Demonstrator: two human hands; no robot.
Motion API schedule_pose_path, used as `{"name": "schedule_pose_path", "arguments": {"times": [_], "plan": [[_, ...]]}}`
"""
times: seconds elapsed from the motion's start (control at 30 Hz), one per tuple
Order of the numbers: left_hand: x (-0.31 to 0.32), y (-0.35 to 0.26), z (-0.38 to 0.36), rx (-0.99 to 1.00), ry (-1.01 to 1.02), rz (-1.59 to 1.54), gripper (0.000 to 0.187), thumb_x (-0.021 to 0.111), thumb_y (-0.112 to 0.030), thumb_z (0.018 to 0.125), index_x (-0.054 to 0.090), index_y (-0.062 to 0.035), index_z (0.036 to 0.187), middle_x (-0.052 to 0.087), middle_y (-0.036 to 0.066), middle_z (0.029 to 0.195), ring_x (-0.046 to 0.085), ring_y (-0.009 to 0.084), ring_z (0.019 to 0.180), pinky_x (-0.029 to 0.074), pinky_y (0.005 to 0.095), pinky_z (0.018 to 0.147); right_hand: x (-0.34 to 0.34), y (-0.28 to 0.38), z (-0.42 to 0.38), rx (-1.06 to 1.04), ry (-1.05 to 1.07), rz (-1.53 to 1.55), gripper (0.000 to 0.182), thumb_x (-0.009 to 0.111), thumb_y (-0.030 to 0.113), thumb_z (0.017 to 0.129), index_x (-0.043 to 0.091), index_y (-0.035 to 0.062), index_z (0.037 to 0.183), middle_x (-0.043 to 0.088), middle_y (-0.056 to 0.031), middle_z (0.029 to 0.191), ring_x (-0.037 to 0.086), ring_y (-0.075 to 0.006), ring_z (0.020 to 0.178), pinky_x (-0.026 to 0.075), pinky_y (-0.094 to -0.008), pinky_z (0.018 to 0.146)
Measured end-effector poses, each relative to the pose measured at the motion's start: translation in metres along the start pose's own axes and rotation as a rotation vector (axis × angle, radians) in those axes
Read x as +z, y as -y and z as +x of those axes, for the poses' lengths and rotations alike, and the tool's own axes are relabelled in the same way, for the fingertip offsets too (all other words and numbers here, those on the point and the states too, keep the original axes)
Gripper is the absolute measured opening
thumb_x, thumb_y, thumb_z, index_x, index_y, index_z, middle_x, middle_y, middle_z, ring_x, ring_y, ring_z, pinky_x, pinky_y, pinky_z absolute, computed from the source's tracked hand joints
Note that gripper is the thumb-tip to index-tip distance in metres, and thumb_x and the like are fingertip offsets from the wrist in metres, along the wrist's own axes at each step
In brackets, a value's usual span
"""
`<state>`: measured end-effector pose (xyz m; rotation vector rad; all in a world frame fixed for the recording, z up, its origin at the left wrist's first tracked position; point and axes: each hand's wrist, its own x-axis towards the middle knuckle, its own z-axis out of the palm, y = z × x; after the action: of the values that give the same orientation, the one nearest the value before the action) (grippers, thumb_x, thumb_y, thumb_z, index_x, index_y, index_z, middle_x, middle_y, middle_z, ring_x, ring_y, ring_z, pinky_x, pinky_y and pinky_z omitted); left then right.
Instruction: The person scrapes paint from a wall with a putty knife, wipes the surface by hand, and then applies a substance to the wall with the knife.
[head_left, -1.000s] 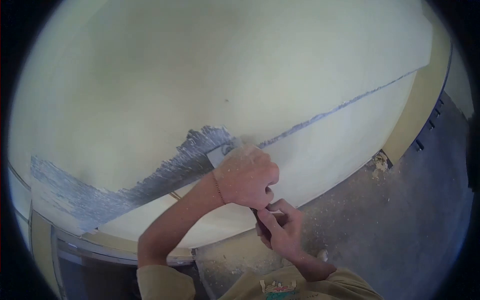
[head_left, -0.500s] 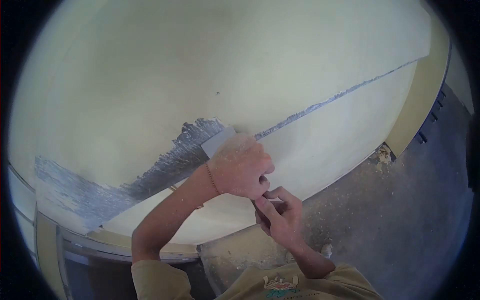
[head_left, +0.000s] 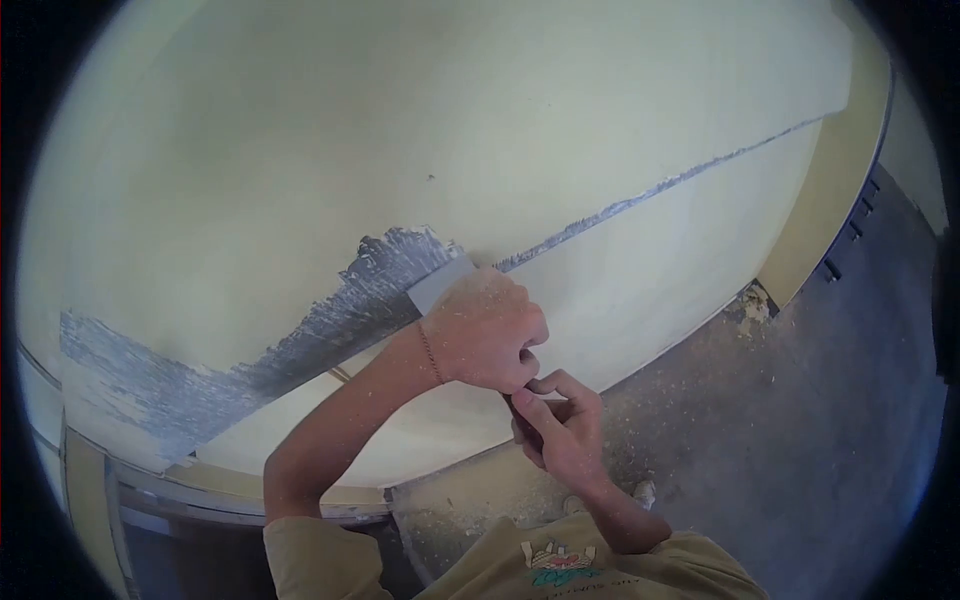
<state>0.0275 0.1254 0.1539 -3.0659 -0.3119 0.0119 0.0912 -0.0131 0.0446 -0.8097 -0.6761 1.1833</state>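
Note:
A flat grey scraper blade (head_left: 440, 282) lies against the pale panel (head_left: 300, 180), at the edge of a rough dark scraped strip (head_left: 370, 285). My left hand (head_left: 485, 328), with a thin bracelet at the wrist, is closed round the scraper, its knuckles beside the blade. Just below and to the right, my right hand (head_left: 565, 425) pinches the dark lower end of the same tool between thumb and fingers. The two hands nearly touch. Most of the handle is hidden by the hands.
A narrow scraped line (head_left: 620, 208) runs to the upper right along the panel edge. Below is a concrete floor (head_left: 780, 420) with scattered flakes. A yellowish side board (head_left: 815, 210) stands at the right. Dark pegs (head_left: 832, 270) project beyond it. My shoe (head_left: 645, 493) shows low down.
The view has shifted slightly, with the panel and floor moving a little left in the frame. Both hands keep nearly the same grip, and the blade is slightly further along the scraped edge.

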Motion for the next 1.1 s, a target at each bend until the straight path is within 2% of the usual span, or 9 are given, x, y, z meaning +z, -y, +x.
{"name": "schedule_pose_path", "arguments": {"times": [0.23, 0.33, 0.43, 0.5, 0.7, 0.83, 0.93, 1.03, 1.1], "plan": [[-0.016, -0.006, 0.003, -0.053, 0.023, 0.064, 0.015, 0.06, -0.02, 0.051, 0.06, -0.0053, 0.051, 0.053, 0.019, 0.051, 0.057, 0.037, 0.053, 0.046, 0.0453, 0.054, 0.002, 0.012, 0.004, -0.001, 0.004, -0.059, 0.018, 0.059, 0.017, 0.095, 0.053, 0.0033, 0.086, 0.055, -0.0054, 0.057, 0.045, -0.0072, 0.041, 0.029, -0.0228, 0.034], [-0.001, -0.002, -0.002, 0.017, -0.076, 0.066, 0.014, 0.06, -0.02, 0.051, 0.059, -0.0055, 0.051, 0.052, 0.019, 0.051, 0.056, 0.0375, 0.052, 0.045, 0.0455, 0.054, 0.003, -0.003, 0.003, -0.067, -0.034, -0.025, 0.02, 0.061, 0.018, 0.094, 0.053, 0.0026, 0.084, 0.055, -0.0054, 0.057, 0.045, -0.0072, 0.042, 0.03, -0.0229, 0.035], [-0.008, -0.004, 0.004, 0.08, -0.137, 0.1, 0.016, 0.061, -0.019, 0.052, 0.051, -0.0076, 0.046, 0.044, 0.015, 0.043, 0.048, 0.036, 0.045, 0.04, 0.0435, 0.049, 0.002, -0.001, 0.007, -0.148, -0.016, -0.022, 0.019, 0.061, 0.018, 0.094, 0.054, 0.0023, 0.086, 0.055, -0.0054, 0.057, 0.045, -0.007, 0.042, 0.029, -0.023, 0.035], [-0.025, -0.006, 0.004, -0.073, 0.019, 0.081, 0.018, 0.06, -0.019, 0.054, 0.049, -0.0067, 0.045, 0.044, 0.014, 0.043, 0.048, 0.0352, 0.045, 0.04, 0.0427, 0.049, 0.007, 0.008, 0.006, -0.119, 0.022, 0.003, 0.017, 0.062, 0.017, 0.093, 0.056, 0.0022, 0.088, 0.055, -0.0054, 0.057, 0.045, -0.007, 0.043, 0.029, -0.0228, 0.035], [-0.005, -0.013, 0.004, -0.058, 0.033, -0.005, 0.016, 0.059, -0.019, 0.054, 0.054, -0.0055, 0.048, 0.051, 0.017, 0.049, 0.053, 0.0373, 0.051, 0.044, 0.0451, 0.054, -0.011, 0.004, -0.005, -0.019, 0.036, 0.036, 0.015, 0.063, 0.015, 0.092, 0.058, 0.0018, 0.088, 0.055, -0.0048, 0.057, 0.046, -0.007, 0.044, 0.029, -0.0232, 0.036], [-0.014, -0.005, 0.002, -0.044, -0.055, 0.01, 0.017, 0.06, -0.019, 0.055, 0.053, -0.005, 0.049, 0.052, 0.017, 0.05, 0.054, 0.0374, 0.051, 0.044, 0.0451, 0.055, 0.003, 0.007, 0.007, -0.162, -0.001, 0.009, 0.015, 0.063, 0.016, 0.092, 0.059, 0.0021, 0.087, 0.055, -0.0043, 0.058, 0.047, -0.007, 0.046, 0.03, -0.0237, 0.037], [-0.019, -0.011, 0.004, -0.089, 0.036, 0.055, 0.018, 0.061, -0.02, 0.056, 0.054, -0.0047, 0.05, 0.051, 0.018, 0.051, 0.054, 0.0377, 0.052, 0.045, 0.0445, 0.055, 0.0, 0.017, -0.002, -0.079, 0.024, -0.006, 0.016, 0.064, 0.016, 0.092, 0.059, 0.0019, 0.086, 0.054, -0.0034, 0.059, 0.049, -0.0073, 0.048, 0.031, -0.0243, 0.038], [-0.013, -0.01, 0.002, -0.071, 0.001, -0.047, 0.018, 0.061, -0.02, 0.056, 0.054, -0.0046, 0.05, 0.05, 0.018, 0.051, 0.053, 0.0378, 0.051, 0.044, 0.0442, 0.052, -0.001, 0.007, 0.002, -0.13, 0.007, 0.026, 0.018, 0.064, 0.017, 0.092, 0.059, 0.0018, 0.084, 0.054, -0.0031, 0.058, 0.049, -0.0072, 0.049, 0.031, -0.0243, 0.038], [-0.011, -0.007, 0.001, 0.02, -0.225, 0.051, 0.019, 0.061, -0.021, 0.056, 0.054, -0.0042, 0.05, 0.05, 0.018, 0.051, 0.052, 0.0381, 0.051, 0.043, 0.0439, 0.05, -0.003, 0.008, 0.013, -0.139, 0.035, -0.032, 0.018, 0.064, 0.017, 0.092, 0.058, 0.0017, 0.085, 0.054, -0.0037, 0.058, 0.049, -0.0075, 0.049, 0.031, -0.0242, 0.038]]}}
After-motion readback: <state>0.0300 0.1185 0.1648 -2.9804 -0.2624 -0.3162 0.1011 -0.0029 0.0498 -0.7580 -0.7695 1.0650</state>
